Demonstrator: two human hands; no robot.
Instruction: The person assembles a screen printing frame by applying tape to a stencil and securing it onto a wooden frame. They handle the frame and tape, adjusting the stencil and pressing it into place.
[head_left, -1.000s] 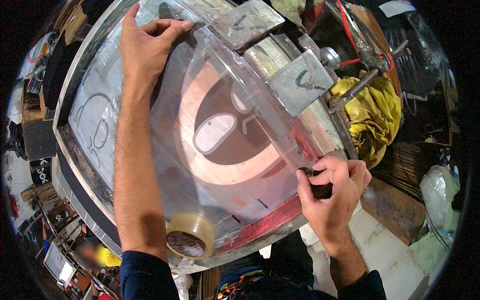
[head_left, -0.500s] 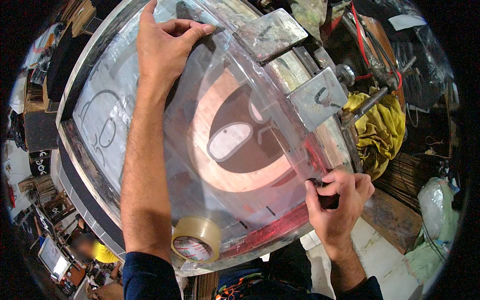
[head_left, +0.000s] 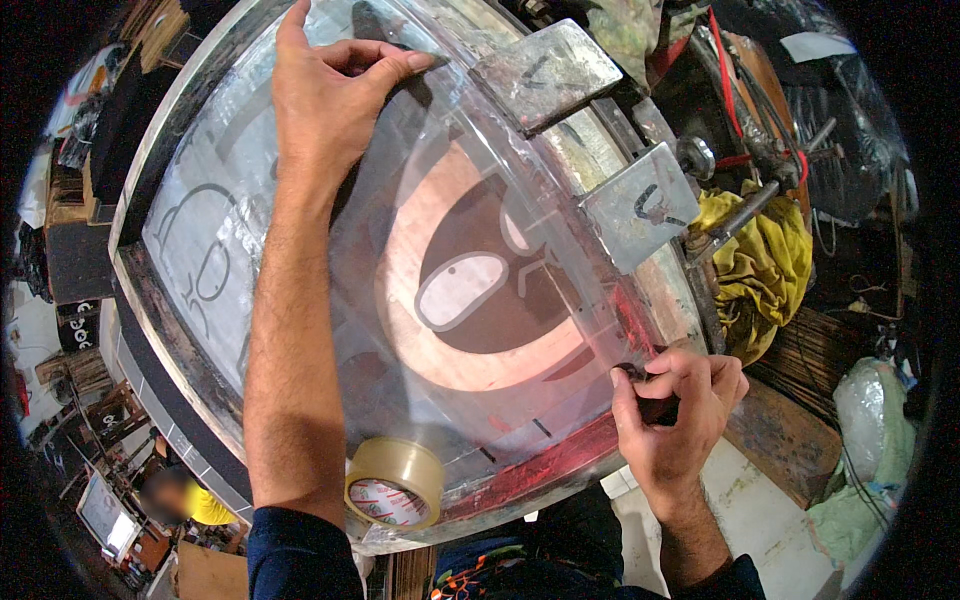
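A strip of clear tape (head_left: 540, 225) stretches over the right side of a framed printing screen (head_left: 340, 300). At the top end of the strip, my left hand (head_left: 335, 95) pinches it between thumb and a finger, with the index finger reaching away. My right hand (head_left: 675, 405) pinches the lower end near the screen's right corner, its fingers curled. Under the strip, the mesh shows a pale ring shape with a whitish oval inside, and red stain marks the near edge. On the near rim, beside my left forearm, sits a roll of clear tape (head_left: 400, 485).
Metal plates (head_left: 640, 205) are fixed along the frame's right side, next to a clamp with a rod (head_left: 735, 225). A yellow cloth (head_left: 765, 270) hangs to the right. Below it are a wooden board (head_left: 785, 450) and plastic bags. A person in yellow (head_left: 205, 505) is at the lower left.
The view has shifted slightly. Both hands keep their pinch on the tape strip in nearly the same places.
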